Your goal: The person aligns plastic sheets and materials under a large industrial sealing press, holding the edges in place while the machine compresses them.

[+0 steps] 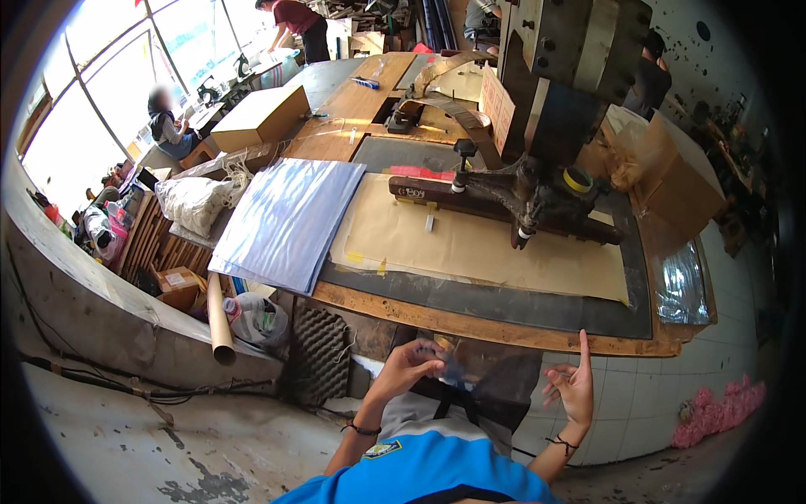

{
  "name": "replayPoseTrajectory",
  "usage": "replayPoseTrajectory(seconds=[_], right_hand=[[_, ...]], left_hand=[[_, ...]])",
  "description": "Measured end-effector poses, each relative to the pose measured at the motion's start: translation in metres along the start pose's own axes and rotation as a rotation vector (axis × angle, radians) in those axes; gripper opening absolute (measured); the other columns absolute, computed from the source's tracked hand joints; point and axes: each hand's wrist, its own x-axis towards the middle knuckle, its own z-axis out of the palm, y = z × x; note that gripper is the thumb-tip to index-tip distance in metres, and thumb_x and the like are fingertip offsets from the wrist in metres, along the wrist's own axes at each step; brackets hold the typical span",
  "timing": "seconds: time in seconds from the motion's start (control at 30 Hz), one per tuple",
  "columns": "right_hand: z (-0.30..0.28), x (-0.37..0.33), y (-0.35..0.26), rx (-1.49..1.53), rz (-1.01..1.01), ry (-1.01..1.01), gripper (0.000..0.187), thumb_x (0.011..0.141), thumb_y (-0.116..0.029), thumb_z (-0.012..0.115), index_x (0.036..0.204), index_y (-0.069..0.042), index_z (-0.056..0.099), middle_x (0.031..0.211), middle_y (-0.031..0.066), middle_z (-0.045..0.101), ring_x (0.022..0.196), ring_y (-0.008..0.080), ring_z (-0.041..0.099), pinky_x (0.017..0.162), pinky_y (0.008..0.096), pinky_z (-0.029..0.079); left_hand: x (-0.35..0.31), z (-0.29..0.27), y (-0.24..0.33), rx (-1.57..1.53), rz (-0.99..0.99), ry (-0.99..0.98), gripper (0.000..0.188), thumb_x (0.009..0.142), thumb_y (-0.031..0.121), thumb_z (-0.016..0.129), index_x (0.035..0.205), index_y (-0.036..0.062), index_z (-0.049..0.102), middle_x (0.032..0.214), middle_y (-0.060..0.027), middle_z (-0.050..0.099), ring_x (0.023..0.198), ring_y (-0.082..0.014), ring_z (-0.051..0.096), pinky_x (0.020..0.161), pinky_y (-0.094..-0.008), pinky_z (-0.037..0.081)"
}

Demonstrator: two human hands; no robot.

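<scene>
My left hand is raised before the near table edge, its fingers curved and the thumb a little apart from them. I see nothing held in it. My right hand is up near the table's right front edge, index finger stretched upward and the other fingers loosely bent, holding nothing. Beyond both hands, a tan sheet with bits of yellow tape lies on the dark mat of the wooden worktable. A heavy press with a long dark bar stands over this sheet. A small pale piece sits near the bar.
A stack of clear bluish plastic sheets overhangs the table's left edge. Cardboard boxes stand farther back and at the right. A cardboard tube leans at the left. Pink material lies on the tiled floor. Several people work in the background.
</scene>
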Motion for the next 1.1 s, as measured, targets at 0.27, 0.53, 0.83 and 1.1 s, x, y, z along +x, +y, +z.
replayPoseTrajectory(seconds=[0.27, 0.53, 0.83, 1.1], right_hand=[[-0.004, 0.007, 0.035, 0.069, -0.182, 0.104, 0.103, 0.092, -0.021, 0.082, 0.169, -0.017, 0.013, 0.093, 0.0141, 0.075, 0.07, 0.0189, 0.073, 0.056, 0.032, 0.064], [-0.003, 0.003, 0.027, 0.001, -0.203, 0.171, 0.084, 0.101, -0.028, 0.073, 0.167, -0.014, 0.024, 0.088, 0.0109, 0.073, 0.067, 0.0168, 0.071, 0.051, 0.0319, 0.062], [0.001, 0.005, 0.016, -0.023, -0.183, 0.185, 0.048, 0.105, -0.015, 0.063, 0.15, 0.0, 0.052, 0.099, 0.0152, 0.074, 0.069, 0.0175, 0.071, 0.05, 0.0305, 0.062], [0.016, 0.012, 0.007, 0.0, -0.17, 0.195, 0.045, 0.105, -0.015, 0.063, 0.147, 0.0, 0.056, 0.099, 0.0132, 0.074, 0.068, 0.0152, 0.07, 0.048, 0.0274, 0.059]], left_hand=[[0.017, 0.003, 0.014, 0.33, 0.121, 0.087, 0.025, 0.095, 0.016, 0.08, 0.108, -0.0041, 0.072, 0.091, -0.0086, 0.078, 0.087, -0.0133, 0.073, 0.08, -0.0277, 0.056], [-0.004, -0.016, 0.012, 0.257, 0.144, 0.189, 0.022, 0.106, 0.018, 0.066, 0.106, -0.0036, 0.07, 0.087, -0.0055, 0.075, 0.082, -0.0083, 0.066, 0.076, -0.0244, 0.054], [0.001, 0.001, 0.017, 0.219, 0.247, 0.281, 0.022, 0.107, 0.019, 0.065, 0.105, -0.0036, 0.067, 0.084, -0.0034, 0.072, 0.076, -0.0074, 0.066, 0.069, -0.0228, 0.051], [-0.01, -0.01, 0.004, 0.233, 0.314, 0.277, 0.02, 0.107, 0.016, 0.064, 0.104, -0.0027, 0.067, 0.08, -0.0016, 0.069, 0.073, -0.0064, 0.063, 0.066, -0.0218, 0.048]])
